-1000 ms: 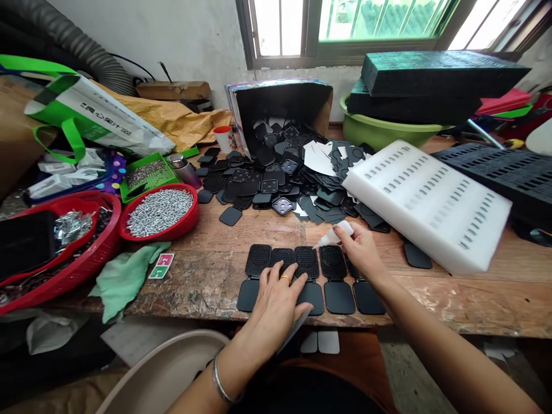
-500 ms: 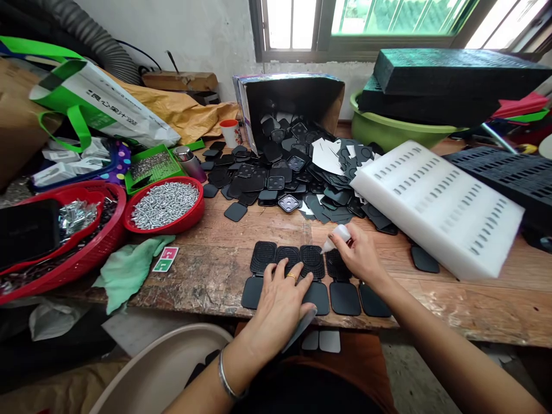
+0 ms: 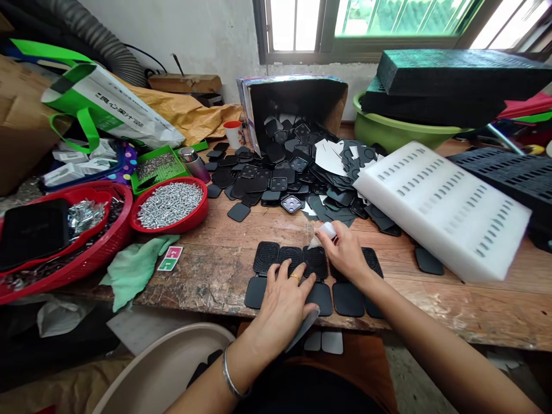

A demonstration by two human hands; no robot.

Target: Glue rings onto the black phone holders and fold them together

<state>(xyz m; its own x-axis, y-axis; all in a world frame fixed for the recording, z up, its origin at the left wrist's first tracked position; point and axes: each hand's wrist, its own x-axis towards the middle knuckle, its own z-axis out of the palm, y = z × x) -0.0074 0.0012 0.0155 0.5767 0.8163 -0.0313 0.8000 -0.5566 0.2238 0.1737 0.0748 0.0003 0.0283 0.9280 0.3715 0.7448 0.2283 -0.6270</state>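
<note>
One large red basket stands at the far left of the wooden surface, with a smaller red basket of small silver metal pins just beside it. Nearer the edge, a pale green cloth lies crumpled, with a pink-and-green card to its right.

Next comes a row of five open black cases, ribbed halves away from the person, smooth halves near. The left hand lies over the second and third, its fingers spread; a thin greyish piece shows under the thumb, but whether it is gripped I cannot tell. Behind the row, black flat parts are heaped before a cardboard box.

The right hand has its fingers closed around a white bottle, nozzle tilted down to the left over the third case. Well to the right sits a white foam block.
</note>
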